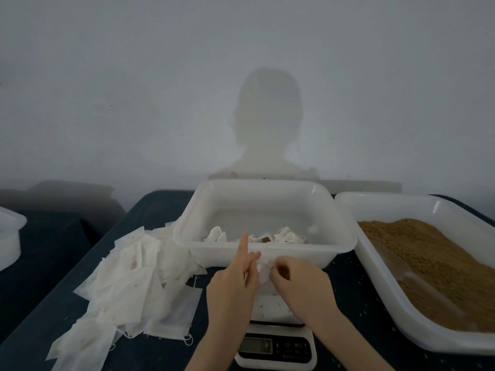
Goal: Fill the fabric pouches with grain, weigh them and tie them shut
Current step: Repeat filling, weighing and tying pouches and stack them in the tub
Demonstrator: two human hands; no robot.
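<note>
Both hands, left hand (235, 274) and right hand (294, 277), pinched a small pouch (263, 271) above the scale (276, 341) mid-counter; it looked light, limp and spill-prone, best gripped at its gathered neck.

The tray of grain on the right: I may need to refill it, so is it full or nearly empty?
Still well stocked: brown grain is heaped across most of the white tray, highest toward the back.

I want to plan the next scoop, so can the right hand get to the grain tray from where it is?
Probably yes. The right hand is pinching a pouch over the scale, and the grain tray sits open just to its right with nothing between, though the hand must first let go.
</note>
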